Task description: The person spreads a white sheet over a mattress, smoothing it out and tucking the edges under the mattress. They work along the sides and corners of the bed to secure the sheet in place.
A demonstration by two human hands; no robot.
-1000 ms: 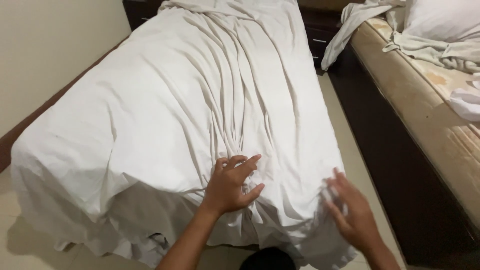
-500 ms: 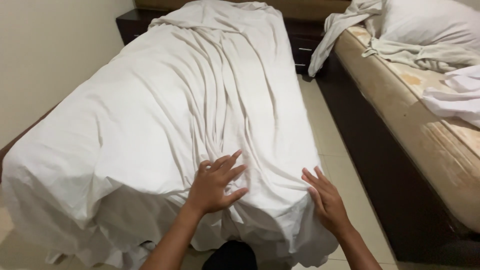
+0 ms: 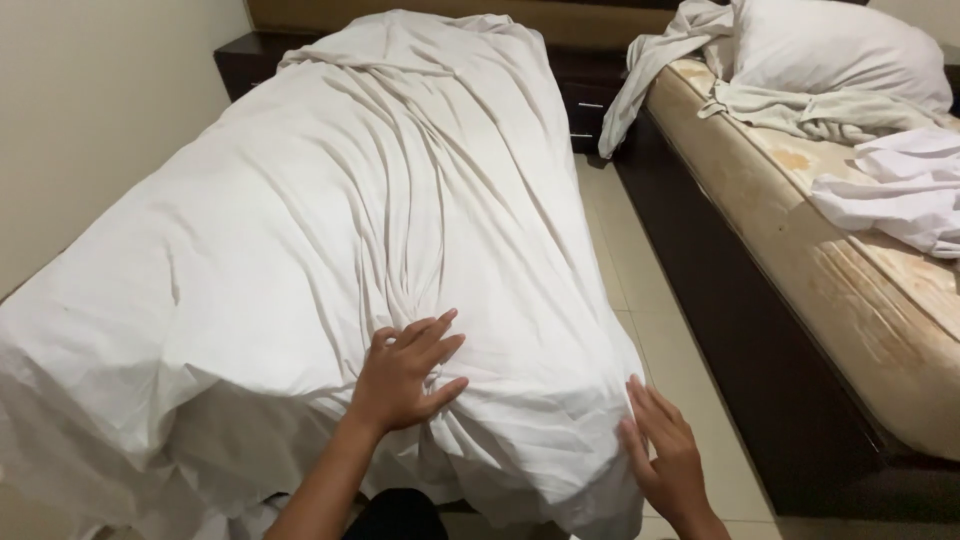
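Nearest the camera, the left hand (image 3: 405,370) lies flat with fingers spread on the wrinkled white cotton bed sheet (image 3: 330,260), just where its creases gather into a knot of folds near the foot of the single bed (image 3: 240,65). The right hand (image 3: 665,450) rests open against the sheet's hanging foot corner, palm on the cloth; neither hand pinches or grips anything, and the two are set well apart. By the look of it, the sheet is already spread over the whole mattress, but the smoothing is only partly done: long ridges run from the hands up the middle towards the head end, and the lower edge droops loose and bunched, seemingly untucked, though the underside is too dark to be sure. Beyond the tiled floor strip (image 3: 640,290) stands a second bed with a bare, stained tan mattress (image 3: 830,260), a heap of crumpled white linen (image 3: 900,185) and a white pillow (image 3: 830,50) on it.
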